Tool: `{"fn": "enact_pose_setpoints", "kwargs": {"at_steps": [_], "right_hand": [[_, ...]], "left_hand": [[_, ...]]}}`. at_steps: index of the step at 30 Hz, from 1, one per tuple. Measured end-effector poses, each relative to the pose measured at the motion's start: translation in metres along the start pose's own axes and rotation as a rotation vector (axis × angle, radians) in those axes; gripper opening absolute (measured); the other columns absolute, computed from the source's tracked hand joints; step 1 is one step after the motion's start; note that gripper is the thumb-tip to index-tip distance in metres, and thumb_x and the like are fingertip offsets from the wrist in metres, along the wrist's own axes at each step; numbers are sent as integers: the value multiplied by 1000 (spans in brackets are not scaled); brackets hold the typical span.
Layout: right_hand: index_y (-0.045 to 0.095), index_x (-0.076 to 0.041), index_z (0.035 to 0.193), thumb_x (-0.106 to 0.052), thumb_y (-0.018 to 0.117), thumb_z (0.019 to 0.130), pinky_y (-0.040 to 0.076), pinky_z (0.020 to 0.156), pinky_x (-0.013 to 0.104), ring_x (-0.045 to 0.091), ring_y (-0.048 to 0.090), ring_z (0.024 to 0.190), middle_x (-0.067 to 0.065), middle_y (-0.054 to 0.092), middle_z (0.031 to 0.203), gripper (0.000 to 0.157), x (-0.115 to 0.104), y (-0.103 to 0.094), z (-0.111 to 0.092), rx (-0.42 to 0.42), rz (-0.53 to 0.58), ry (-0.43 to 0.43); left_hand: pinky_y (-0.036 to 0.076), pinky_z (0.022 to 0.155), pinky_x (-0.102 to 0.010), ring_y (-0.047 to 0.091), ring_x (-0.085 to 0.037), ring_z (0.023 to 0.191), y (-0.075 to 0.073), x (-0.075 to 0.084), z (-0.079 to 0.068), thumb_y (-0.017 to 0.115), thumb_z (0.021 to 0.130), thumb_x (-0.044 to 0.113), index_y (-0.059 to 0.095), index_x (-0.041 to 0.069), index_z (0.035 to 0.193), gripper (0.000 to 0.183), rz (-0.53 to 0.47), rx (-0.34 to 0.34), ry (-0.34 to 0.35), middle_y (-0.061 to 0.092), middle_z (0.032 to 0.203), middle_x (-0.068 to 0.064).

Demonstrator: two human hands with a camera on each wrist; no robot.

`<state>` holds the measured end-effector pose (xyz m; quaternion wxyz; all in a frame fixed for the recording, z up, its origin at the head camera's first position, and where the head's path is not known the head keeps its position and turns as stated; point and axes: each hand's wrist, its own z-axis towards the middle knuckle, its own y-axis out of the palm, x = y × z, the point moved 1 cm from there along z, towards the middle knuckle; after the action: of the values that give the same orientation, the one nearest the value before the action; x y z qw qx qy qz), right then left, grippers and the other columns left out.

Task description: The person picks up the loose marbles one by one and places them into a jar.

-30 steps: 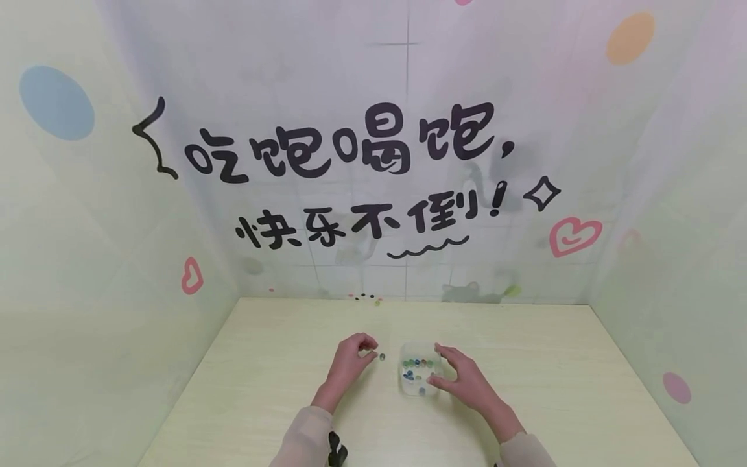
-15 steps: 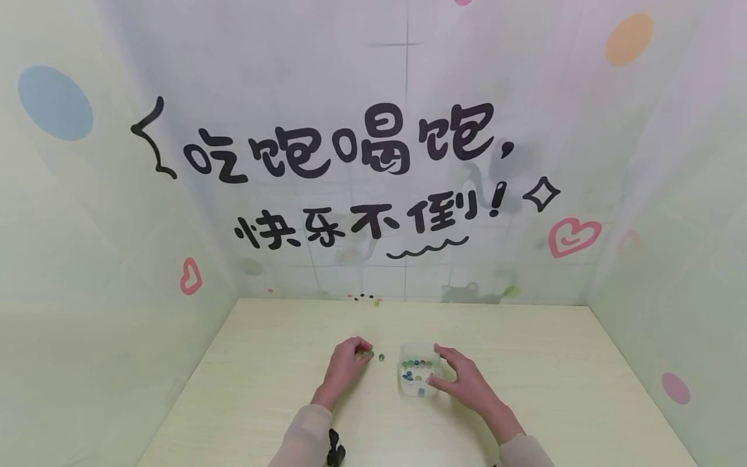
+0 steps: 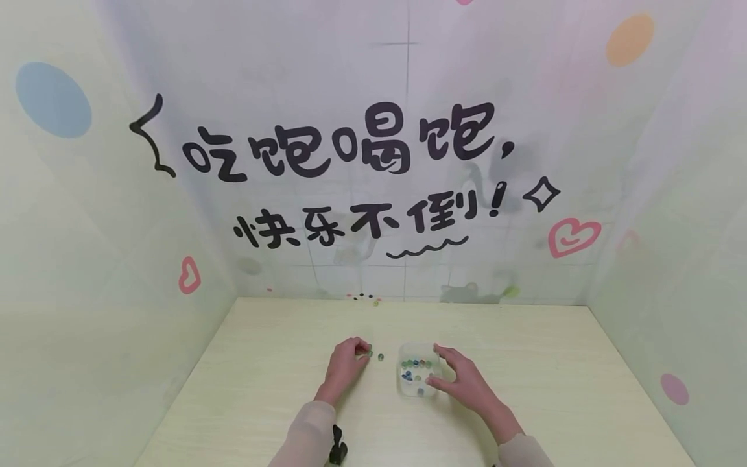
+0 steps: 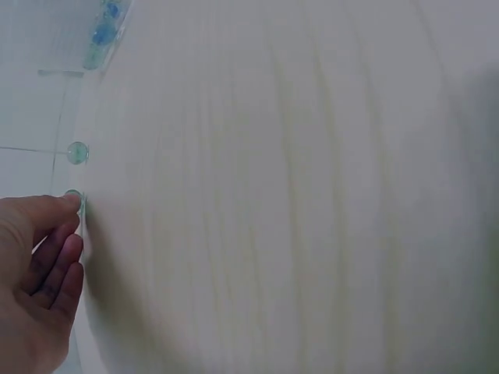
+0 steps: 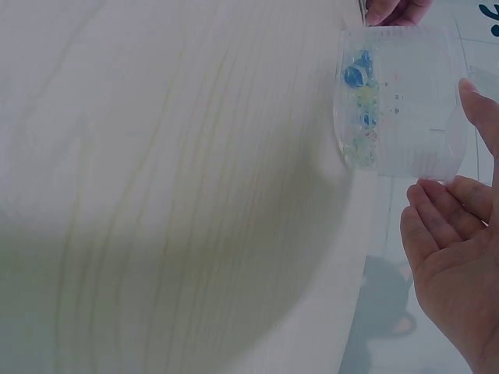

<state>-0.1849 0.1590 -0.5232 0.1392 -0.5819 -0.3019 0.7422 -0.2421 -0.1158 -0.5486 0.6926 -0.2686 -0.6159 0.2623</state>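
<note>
My left hand pinches a small green glass marble between thumb and index finger, low over the table. Just to the right of those fingertips lies another greenish marble, apart from the hand. A clear plastic container stands upright farther right, with several blue, green and clear marbles along its bottom. My right hand holds this container by its right side, the thumb near the front and the index finger at the back. In the right wrist view the other fingers are bent below it.
The pale wood-grain table ends at a printed back wall with dark lettering. Side walls rise at left and right. A black strap hangs from the left sleeve.
My left hand has drawn slightly back left, and its fingers have closed on a marble. The marble beside it lies almost where it was. Right hand and container stay in place.
</note>
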Motion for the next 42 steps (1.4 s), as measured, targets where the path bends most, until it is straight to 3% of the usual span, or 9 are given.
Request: {"fn": "enact_pose_setpoints", "kwargs": {"at_steps": [8,16,42], "right_hand": [[48,5,142,-26,79,86,44,110,52,42,50,133,23,55,141,72,-3,0,0,2,5,4],[48,4,142,-23,80,85,44,110,52,42,50,134,22,55,141,71,-6,-1,0,15,-4,29],[46,6,143,-25,77,87,44,109,52,44,50,133,24,54,141,71,-3,-1,-2,-12,2,-5]], "left_hand": [[55,73,-31,62,-12,79,5,1,4,79,81,8,69,14,87,13,51,48,-68,70,85,1],[54,70,-30,62,-12,76,6,3,4,79,81,6,69,14,86,14,57,62,-75,70,84,0],[52,69,-27,59,-11,78,5,2,-2,76,83,8,69,13,89,10,15,50,-92,69,87,0]]}}
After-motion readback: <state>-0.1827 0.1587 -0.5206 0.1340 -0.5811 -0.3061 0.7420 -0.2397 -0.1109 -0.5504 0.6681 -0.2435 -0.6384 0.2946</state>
